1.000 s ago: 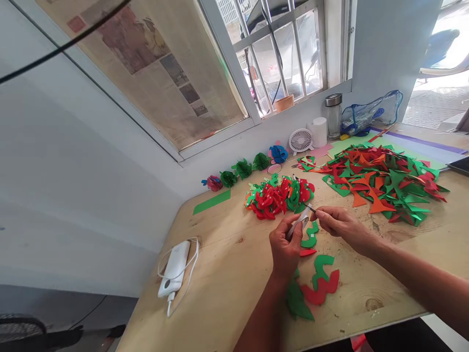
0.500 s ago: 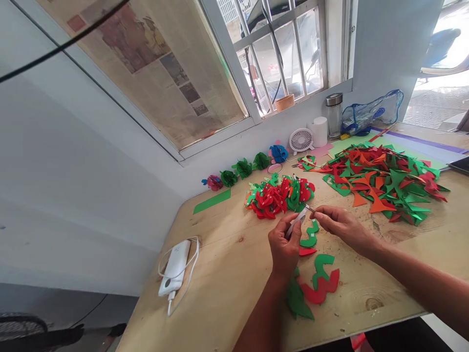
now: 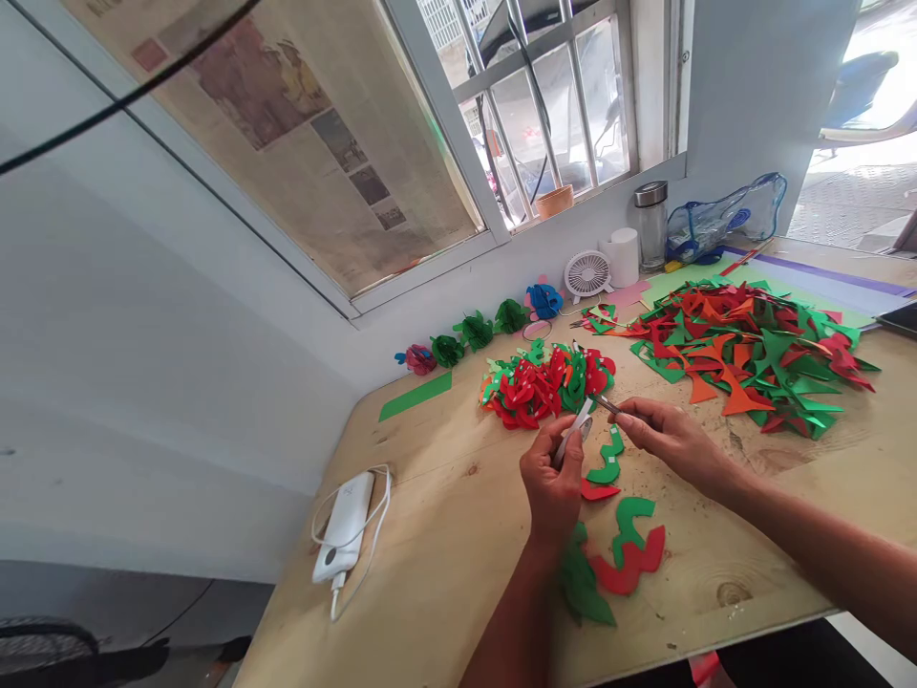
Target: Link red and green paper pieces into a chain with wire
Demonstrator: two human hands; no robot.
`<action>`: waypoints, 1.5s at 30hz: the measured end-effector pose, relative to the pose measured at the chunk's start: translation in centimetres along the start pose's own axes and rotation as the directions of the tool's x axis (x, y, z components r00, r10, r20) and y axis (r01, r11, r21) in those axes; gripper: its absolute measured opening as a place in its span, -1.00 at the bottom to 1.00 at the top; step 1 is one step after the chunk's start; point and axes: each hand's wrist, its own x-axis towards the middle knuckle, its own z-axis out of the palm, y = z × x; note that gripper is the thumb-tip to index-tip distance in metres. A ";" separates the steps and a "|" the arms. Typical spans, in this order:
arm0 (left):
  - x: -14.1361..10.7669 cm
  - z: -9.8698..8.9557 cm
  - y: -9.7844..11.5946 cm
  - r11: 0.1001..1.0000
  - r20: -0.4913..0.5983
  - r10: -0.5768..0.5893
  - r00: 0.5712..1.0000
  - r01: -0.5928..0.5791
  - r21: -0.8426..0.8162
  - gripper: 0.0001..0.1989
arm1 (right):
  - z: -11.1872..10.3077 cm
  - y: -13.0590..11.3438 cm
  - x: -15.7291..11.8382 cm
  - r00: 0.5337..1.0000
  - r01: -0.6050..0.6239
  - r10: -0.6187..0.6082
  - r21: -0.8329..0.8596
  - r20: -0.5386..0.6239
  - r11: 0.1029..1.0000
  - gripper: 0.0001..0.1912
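My left hand (image 3: 557, 466) pinches a narrow white strip (image 3: 577, 428), which points up and to the right. In my right hand (image 3: 663, 430) is a slim metal tool that looks like tweezers (image 3: 607, 404); its tip lies close to the strip's upper end. Just beyond my hands is a heap of red and green cut-outs (image 3: 526, 387) dotted with small white squares. Between my hands lies a wavy green piece (image 3: 607, 462) bearing white squares. Nearer me are a red wavy piece (image 3: 630, 566), a green curved piece (image 3: 630, 521) and a dark green piece (image 3: 586, 583), partly behind my left forearm.
A big pile of paper scraps (image 3: 752, 354) covers the right side. A white power bank (image 3: 345, 526) with its cable lies left. Folded paper shapes (image 3: 477, 330), a small fan (image 3: 588, 275) and a glass bottle (image 3: 651, 229) stand along the wall.
My left hand has shifted slightly left with the strip. The tool's tip has come slightly away from the strip's end. The cut-outs have not moved.
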 end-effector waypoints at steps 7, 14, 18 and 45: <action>-0.2 0.1 0.0 1.000 0.031 0.026 0.999 -0.026 0.011 -0.65 | 0.0 0.0 0.0 0.999 0.025 -0.025 -0.005 0.024 1.000 -0.60; -0.2 0.2 0.5 0.997 0.086 0.061 0.994 -0.065 0.035 -0.66 | 0.1 -0.2 -0.1 0.998 0.040 -0.041 0.021 0.052 0.999 -0.59; -0.3 0.3 0.5 0.998 0.102 0.058 0.993 -0.061 0.027 -0.69 | 0.1 -0.3 -0.1 0.997 0.047 -0.049 0.045 0.056 0.998 -0.59; -0.1 0.3 0.5 0.997 0.134 0.054 0.990 -0.061 0.044 -0.67 | 0.2 1.0 0.0 0.999 0.048 -0.048 -0.123 0.001 0.991 -0.58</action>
